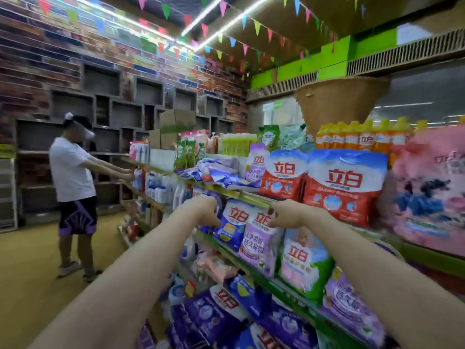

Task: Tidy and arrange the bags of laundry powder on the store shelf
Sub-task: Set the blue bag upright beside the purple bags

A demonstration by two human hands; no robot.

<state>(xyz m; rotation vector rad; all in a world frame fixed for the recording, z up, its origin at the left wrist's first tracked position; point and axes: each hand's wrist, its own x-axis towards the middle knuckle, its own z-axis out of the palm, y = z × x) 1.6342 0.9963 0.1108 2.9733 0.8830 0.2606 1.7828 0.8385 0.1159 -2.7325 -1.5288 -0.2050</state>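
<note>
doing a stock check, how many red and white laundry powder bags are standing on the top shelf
2. One red and white bag stands left, beside the small purple bag; a larger one stands right of it, next to the pink bag. More may be hidden behind them.

We stand in a shop aisle where a painted brick wall [63, 46] carries grey box shelves [125, 114]. Coloured pennant bunting [226, 11] and strip lights [221, 23] cross the ceiling above a tan floor [32, 268]; green panels [334, 59] top a vent grille [402, 55].
</note>
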